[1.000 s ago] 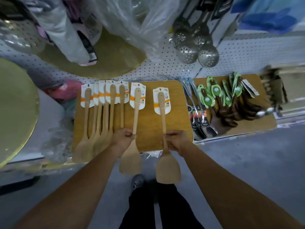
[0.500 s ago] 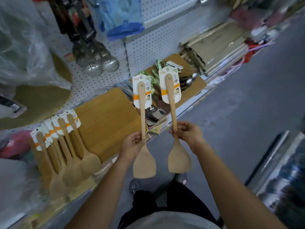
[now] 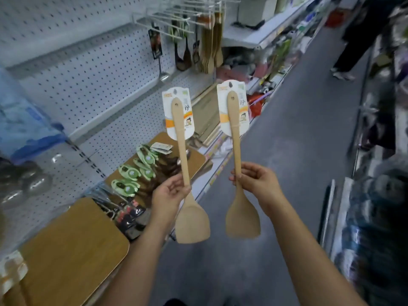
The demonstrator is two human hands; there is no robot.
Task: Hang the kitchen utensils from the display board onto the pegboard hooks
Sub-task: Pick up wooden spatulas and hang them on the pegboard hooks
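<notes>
— Two wooden spatulas, one per hand. Fingers of the left hand (image 3: 170, 193) curled round the handle of the left spatula (image 3: 192, 219), just above the blade; right hand (image 3: 257, 184) gripping the right spatula (image 3: 241, 217) at the same spot.
— Where exactly?
— Up in the air over the aisle floor (image 3: 287, 151), side by side yet apart, handles up, blades down, touching nothing but the hands.
— And the look?
— Pale plain wood. Long thin handles, one small hole near each top. Broad flat blades, slanted along the lower edge. Two white cards with an orange band: left card (image 3: 189, 107) behind one handle top, right card (image 3: 244, 102) behind the other.
— Anything else to count?
— Two wooden display boards at left: near board (image 3: 72, 257) by the left forearm, far board (image 3: 196, 160) under a jumble of green-carded tools (image 3: 136, 171), too tangled to number. White pegboard (image 3: 88, 85) behind. Several wire hooks (image 3: 176, 16) up high, with a bunch of wooden utensils (image 3: 212, 47) hanging there
</notes>
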